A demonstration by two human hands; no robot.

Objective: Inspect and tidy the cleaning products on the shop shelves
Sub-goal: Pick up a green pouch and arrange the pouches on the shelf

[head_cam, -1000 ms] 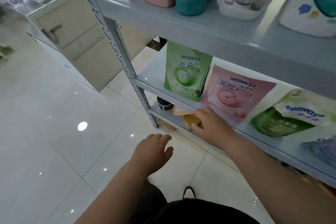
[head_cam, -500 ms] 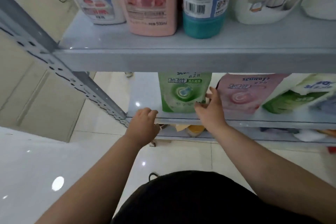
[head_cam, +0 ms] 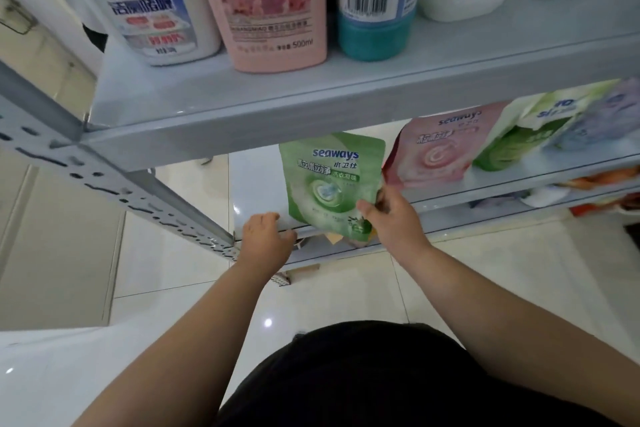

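My right hand (head_cam: 394, 222) pinches the green pouch (head_cam: 330, 180) at the shelf (head_cam: 256, 177) front edge. Left hand (head_cam: 266, 240) fingers curl at that edge's left corner; grip unclear.

- Upper shelf (head_cam: 311, 104): painted metal, pale grey, smooth, with a dull sheen.
- Lower shelf (head_cam: 256, 177): the same painted metal, shiny enough to catch a spot of light.
- Post (head_cam: 104, 180): painted metal punched with slots, satin finish.
- Green pouch (head_cam: 332, 180): thin, flexible plastic film, printed, glossy, slightly creased.
- Pink pouch (head_cam: 440, 156): the same glossy film.
- Pink bottle (head_cam: 273, 10): smooth plastic, nearly matt.
- Teal bottle (head_cam: 374, 38): smooth, faintly shiny plastic; whether its barcode label is paper or film cannot be told.
- White bottle (head_cam: 149, 10): smooth plastic with a glossy printed wrap.
- Floor (head_cam: 173, 253): glazed tiles, highly glossy, mirroring lights.
- Garment (head_cam: 381, 374): black cloth, matt.
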